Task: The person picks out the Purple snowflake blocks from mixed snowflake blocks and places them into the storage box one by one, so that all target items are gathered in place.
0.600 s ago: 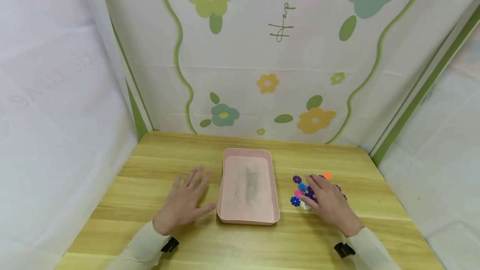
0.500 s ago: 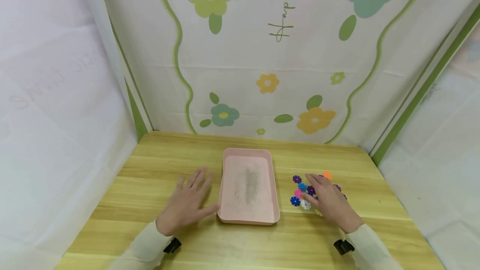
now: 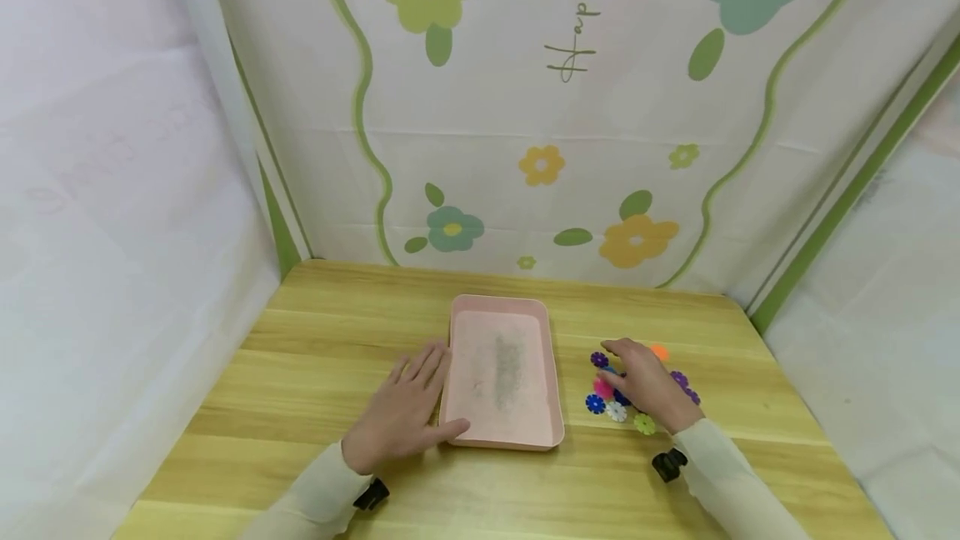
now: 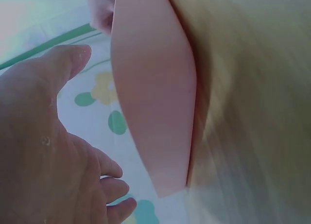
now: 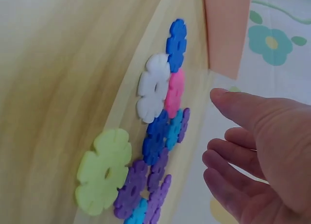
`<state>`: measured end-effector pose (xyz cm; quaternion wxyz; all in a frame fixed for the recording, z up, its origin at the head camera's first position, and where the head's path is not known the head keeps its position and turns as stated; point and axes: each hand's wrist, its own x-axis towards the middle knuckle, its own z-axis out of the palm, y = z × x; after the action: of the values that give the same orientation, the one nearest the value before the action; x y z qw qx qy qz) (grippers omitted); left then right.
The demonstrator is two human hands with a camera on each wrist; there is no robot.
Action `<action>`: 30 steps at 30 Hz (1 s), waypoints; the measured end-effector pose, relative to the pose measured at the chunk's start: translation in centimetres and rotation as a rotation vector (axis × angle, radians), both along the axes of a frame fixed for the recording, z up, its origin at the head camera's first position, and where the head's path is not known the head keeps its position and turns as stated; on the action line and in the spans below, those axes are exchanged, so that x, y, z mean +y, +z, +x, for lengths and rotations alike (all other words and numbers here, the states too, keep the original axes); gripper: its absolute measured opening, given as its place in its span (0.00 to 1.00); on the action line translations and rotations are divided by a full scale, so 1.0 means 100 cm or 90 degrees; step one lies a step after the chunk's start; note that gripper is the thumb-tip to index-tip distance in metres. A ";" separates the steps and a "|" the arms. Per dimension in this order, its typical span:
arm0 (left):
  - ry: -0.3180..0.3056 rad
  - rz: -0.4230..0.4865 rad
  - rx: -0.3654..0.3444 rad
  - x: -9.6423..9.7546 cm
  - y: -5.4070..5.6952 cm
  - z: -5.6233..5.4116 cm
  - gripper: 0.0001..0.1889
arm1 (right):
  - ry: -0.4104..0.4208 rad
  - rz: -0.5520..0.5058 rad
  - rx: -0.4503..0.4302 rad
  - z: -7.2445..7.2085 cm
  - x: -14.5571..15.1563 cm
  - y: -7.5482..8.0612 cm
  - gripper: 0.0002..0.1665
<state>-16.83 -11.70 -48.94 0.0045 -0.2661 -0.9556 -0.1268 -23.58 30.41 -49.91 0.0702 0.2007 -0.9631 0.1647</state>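
My left hand (image 3: pixel 401 415) is at the left side of a shallow pink tray (image 3: pixel 480 332). Its fingers are straight, and the thumb reaches over the near-left rim; contact is unclear. In the left wrist view, the hand (image 4: pixel 39 117) appears beside the tray wall (image 4: pixel 153 83). Above a cluster of plastic flower-shaped discs hovers my right hand (image 3: pixel 648 386), fingers loosely bent. The right wrist view shows this hand (image 5: pixel 272 156) apart from the discs, holding nothing. Among them are a yellow-green disc (image 5: pixel 104 173), a white disc (image 5: pixel 153 88), a pink disc (image 5: pixel 175 93) and several blue and purple ones.
The tray's floor has a greyish smudge (image 3: pixel 507 369). An orange disc (image 3: pixel 660 352) lies at the cluster's far side. Wood-grain tabletop (image 3: pixel 337 315) surrounds everything, bounded by a flower-printed cloth (image 3: pixel 487 107) at the back and white cloth on both sides.
My left hand has moved right, up to the tray. The right hand has shifted slightly left and away from me, its fingers more bent, uncovering the yellow-green disc. The view has shifted slightly.
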 end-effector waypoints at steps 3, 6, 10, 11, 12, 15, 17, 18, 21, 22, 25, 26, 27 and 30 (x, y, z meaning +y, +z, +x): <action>-0.006 0.003 -0.004 0.004 -0.002 0.000 0.55 | -0.010 -0.005 -0.019 -0.007 0.001 -0.005 0.31; -0.009 0.001 -0.005 0.007 -0.004 0.001 0.55 | -0.010 -0.010 -0.025 -0.012 0.001 -0.009 0.30; -0.014 0.009 -0.009 0.009 -0.004 0.003 0.54 | -0.016 -0.016 -0.029 -0.017 0.000 -0.013 0.27; -0.015 0.011 -0.009 0.009 -0.005 0.003 0.54 | -0.017 -0.016 -0.032 -0.018 0.001 -0.014 0.27; -0.016 0.011 -0.008 0.009 -0.005 0.003 0.54 | -0.019 -0.017 -0.035 -0.019 0.001 -0.014 0.26; -0.016 0.009 -0.008 0.010 -0.006 0.003 0.55 | -0.019 -0.019 -0.045 -0.020 0.000 -0.015 0.25; -0.018 0.012 -0.012 0.010 -0.007 0.003 0.55 | -0.019 -0.016 -0.049 -0.021 0.000 -0.016 0.24; -0.018 0.011 -0.016 0.010 -0.007 0.003 0.56 | -0.022 -0.016 -0.052 -0.021 0.000 -0.017 0.23; -0.020 0.010 -0.027 0.010 -0.009 0.002 0.56 | -0.015 -0.009 -0.049 -0.022 0.000 -0.017 0.22; -0.021 0.010 -0.030 0.010 -0.010 0.002 0.57 | -0.016 -0.010 -0.050 -0.023 -0.001 -0.017 0.21; -0.024 0.007 -0.031 0.010 -0.011 0.002 0.57 | -0.011 -0.014 -0.059 -0.025 -0.001 -0.015 0.20; -0.024 0.007 -0.030 0.010 -0.012 0.001 0.57 | -0.008 -0.015 -0.063 -0.026 -0.001 -0.014 0.20; -0.024 0.005 -0.029 0.011 -0.012 0.001 0.57 | -0.006 -0.016 -0.070 -0.027 -0.001 -0.013 0.20; -0.025 0.005 -0.026 0.011 -0.013 0.001 0.57 | -0.006 -0.017 -0.096 -0.030 0.000 -0.009 0.20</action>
<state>-16.78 -10.65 -50.26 -0.0167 -0.2818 -0.9496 -0.1363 -26.63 30.36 -50.82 0.0009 0.1825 -0.9642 0.1922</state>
